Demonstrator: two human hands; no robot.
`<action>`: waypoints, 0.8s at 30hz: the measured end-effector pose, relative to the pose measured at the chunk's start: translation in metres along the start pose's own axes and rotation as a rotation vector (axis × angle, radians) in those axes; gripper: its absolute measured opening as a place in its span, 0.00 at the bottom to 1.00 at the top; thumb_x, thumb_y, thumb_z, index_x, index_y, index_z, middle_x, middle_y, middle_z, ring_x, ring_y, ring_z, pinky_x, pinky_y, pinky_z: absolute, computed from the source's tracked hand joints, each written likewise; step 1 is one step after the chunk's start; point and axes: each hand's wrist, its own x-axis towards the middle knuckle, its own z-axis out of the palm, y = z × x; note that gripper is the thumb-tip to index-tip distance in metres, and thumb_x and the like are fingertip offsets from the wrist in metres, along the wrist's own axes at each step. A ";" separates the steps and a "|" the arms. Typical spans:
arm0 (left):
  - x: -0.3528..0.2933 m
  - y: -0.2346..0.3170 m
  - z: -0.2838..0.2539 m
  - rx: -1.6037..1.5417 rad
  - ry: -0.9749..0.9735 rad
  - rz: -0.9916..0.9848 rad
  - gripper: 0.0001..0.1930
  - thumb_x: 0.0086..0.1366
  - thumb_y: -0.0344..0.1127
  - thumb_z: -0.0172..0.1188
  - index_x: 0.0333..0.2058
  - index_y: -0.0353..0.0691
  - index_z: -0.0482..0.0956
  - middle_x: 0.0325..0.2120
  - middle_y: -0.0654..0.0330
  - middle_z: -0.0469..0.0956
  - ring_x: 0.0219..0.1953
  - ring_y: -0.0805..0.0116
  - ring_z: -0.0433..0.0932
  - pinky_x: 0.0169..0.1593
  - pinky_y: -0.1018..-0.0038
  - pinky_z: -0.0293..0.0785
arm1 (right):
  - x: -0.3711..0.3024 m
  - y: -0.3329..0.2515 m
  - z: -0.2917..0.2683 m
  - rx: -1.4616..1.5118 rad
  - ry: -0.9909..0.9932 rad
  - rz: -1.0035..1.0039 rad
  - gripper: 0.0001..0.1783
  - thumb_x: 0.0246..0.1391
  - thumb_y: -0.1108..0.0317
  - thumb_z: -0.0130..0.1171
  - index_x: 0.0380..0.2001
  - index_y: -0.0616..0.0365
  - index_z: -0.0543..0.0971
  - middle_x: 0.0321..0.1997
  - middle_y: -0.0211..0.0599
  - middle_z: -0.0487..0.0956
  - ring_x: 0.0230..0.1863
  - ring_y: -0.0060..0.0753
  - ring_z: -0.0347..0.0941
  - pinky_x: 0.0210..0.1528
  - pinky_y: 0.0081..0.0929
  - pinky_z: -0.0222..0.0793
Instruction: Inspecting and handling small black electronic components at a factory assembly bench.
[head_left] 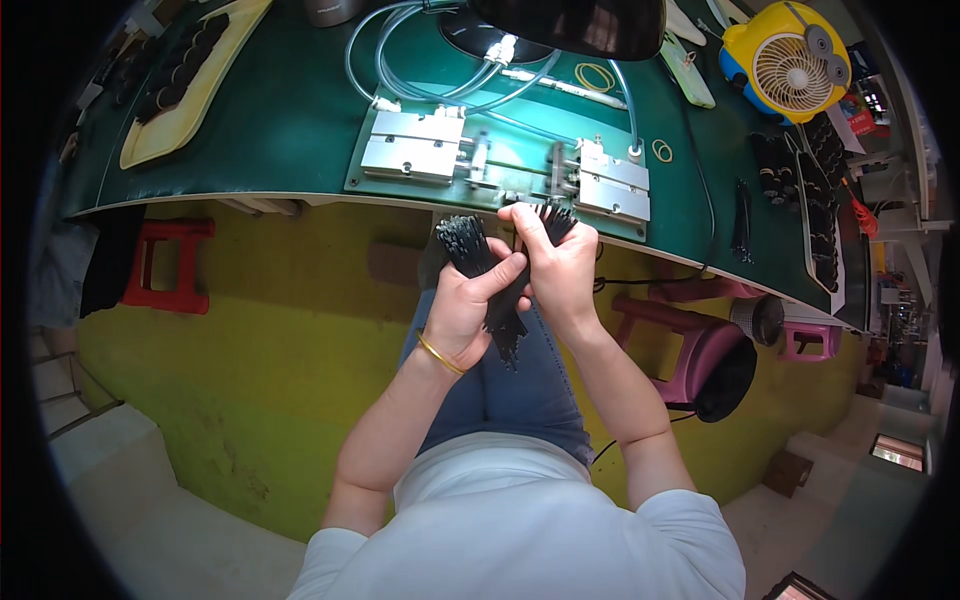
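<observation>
Over my lap, just off the table's near edge, both hands hold thin black strips. My left hand (465,308), with a gold-coloured bangle at its wrist, is closed round a thick bundle of black strips (464,243) whose upper ends fan out. Close beside it, my right hand (560,265) grips a second group of black strips (556,221), with its thumb and fingers near their upper ends. The lower ends (507,342) hang crossed beneath my hands. Just beyond stands a fixture with a left metal block (412,146) and a right metal block (614,185).
Clear air hoses (385,60) loop behind the fixture, under a black lamp (580,25). A yellow tray (205,95) holds black bundles at the far left. A yellow toy-shaped fan (795,75) and more black bundles (775,168) are at the right. Red (168,265) and pink stools (685,350) stand below.
</observation>
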 end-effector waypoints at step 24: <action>-0.012 0.013 -0.001 0.207 -0.033 0.083 0.08 0.57 0.26 0.52 0.37 0.33 0.71 0.29 0.58 0.74 0.26 0.69 0.75 0.29 0.77 0.75 | -0.004 0.003 -0.004 0.074 -0.083 -0.099 0.11 0.50 0.68 0.55 0.18 0.63 0.76 0.14 0.28 0.73 0.09 0.11 0.63 0.08 0.12 0.55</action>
